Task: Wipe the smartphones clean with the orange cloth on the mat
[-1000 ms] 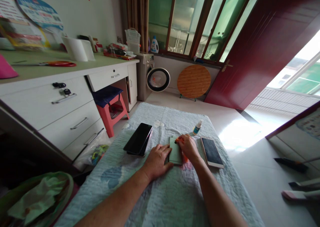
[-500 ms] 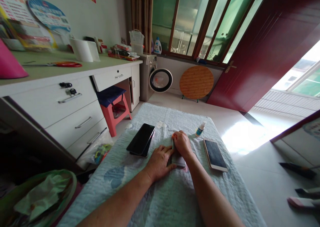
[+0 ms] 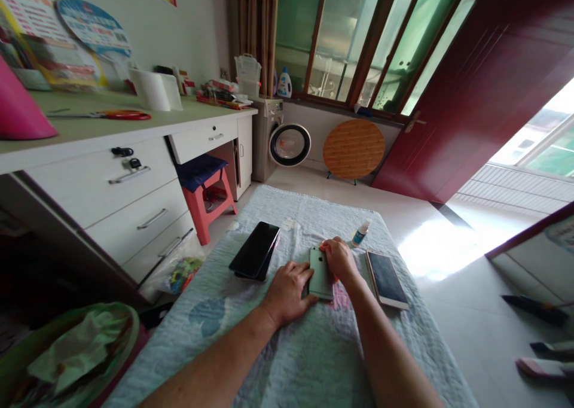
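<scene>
A silver smartphone (image 3: 320,276) lies back side up on the quilted cloth, its dark logo showing near the top. My left hand (image 3: 289,289) grips its left edge, with the thumb at the lower corner and the fingers along the side. In my right hand (image 3: 341,259) is a small orange cloth (image 3: 323,246), bunched under the fingers at the phone's upper right edge. Most of this cloth is hidden by the hand. To the left lies a black phone (image 3: 255,249) stacked on another device. On the right rest a white-framed phone (image 3: 387,279) and a small spray bottle (image 3: 361,233) standing upright.
The pale blue quilt (image 3: 287,360) covers the surface under the phones. A white desk (image 3: 134,186) with drawers runs along the left, a red stool (image 3: 207,201) beside it. At lower left stands a waste bin (image 3: 130,330). A washing machine (image 3: 264,139) has its door open.
My right hand has shifted right, from over the phone to its right edge with the orange cloth, uncovering the phone's back. My left hand stays at the phone's left edge.
</scene>
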### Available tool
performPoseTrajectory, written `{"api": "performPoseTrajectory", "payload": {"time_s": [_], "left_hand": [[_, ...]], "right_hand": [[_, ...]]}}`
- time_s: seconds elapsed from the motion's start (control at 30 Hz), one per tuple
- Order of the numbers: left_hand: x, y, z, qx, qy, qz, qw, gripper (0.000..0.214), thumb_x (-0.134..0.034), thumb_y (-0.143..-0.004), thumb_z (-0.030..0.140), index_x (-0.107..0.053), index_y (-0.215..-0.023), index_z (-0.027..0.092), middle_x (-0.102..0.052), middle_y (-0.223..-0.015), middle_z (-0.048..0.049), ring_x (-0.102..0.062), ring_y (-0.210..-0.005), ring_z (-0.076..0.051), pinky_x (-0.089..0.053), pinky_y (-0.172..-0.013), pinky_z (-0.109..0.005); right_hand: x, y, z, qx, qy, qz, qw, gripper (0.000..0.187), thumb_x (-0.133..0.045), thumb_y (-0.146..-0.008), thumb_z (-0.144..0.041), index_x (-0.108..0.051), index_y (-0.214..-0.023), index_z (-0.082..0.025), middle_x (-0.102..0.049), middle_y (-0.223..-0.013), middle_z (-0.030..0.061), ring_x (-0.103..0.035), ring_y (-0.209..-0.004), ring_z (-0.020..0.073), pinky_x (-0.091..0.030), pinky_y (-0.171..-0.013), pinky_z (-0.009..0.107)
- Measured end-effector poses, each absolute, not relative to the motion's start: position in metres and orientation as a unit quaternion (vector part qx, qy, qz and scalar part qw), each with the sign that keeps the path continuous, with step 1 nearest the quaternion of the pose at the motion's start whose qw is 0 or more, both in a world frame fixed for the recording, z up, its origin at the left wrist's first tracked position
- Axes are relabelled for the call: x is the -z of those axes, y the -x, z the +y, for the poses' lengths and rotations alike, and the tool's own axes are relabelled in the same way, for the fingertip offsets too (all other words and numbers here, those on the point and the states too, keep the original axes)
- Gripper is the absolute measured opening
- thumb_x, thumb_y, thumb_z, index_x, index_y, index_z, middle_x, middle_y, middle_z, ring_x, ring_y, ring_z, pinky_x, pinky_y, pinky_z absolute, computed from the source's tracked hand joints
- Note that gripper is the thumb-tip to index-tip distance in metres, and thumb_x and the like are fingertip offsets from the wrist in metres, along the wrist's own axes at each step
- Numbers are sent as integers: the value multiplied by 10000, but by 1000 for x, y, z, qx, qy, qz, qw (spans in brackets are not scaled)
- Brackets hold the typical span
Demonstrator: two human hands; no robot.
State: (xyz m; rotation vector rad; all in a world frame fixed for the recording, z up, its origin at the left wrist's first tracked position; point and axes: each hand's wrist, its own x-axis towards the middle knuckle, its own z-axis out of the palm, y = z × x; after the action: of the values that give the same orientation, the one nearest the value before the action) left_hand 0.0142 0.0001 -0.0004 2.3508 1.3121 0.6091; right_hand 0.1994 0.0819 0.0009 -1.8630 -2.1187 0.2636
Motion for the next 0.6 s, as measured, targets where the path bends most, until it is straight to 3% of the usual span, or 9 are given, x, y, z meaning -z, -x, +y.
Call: {"api": "performPoseTrajectory", "payload": {"time_s": [0.2,0.43,0.6], "left_hand": [[1,-13,1,-217,-839,458,199,531,-686,-803,465,-595,-1259,207,-580,-1347,-70,-507,-1147,-302,-421,-1001,-431],[5,-13,2,-211,-839,466,186,526,-714,-781,415,-600,-1256,220,-572,-1363,-64,-513,-1154,-309,-415,-1011,-445],[8,-14,2,-218,-837,468,179,549,-719,-778,399,-592,-1276,206,-570,-1369,-72,-513,-1157,-313,-424,-1006,-445]], "right_hand": [[-3,-212,89,-93,652,-743,119,273,-476,-870,-108,-733,-937,-168,-690,-921,62,-612,-885,148,-391,-788,214],[-13,-190,103,-86,631,-769,59,218,-523,-826,-91,-731,-878,-135,-688,-922,127,-620,-869,200,-395,-759,265],[-13,-166,106,-87,606,-789,47,225,-515,-839,-111,-727,-909,-144,-676,-954,126,-615,-875,205,-395,-754,271]]}}
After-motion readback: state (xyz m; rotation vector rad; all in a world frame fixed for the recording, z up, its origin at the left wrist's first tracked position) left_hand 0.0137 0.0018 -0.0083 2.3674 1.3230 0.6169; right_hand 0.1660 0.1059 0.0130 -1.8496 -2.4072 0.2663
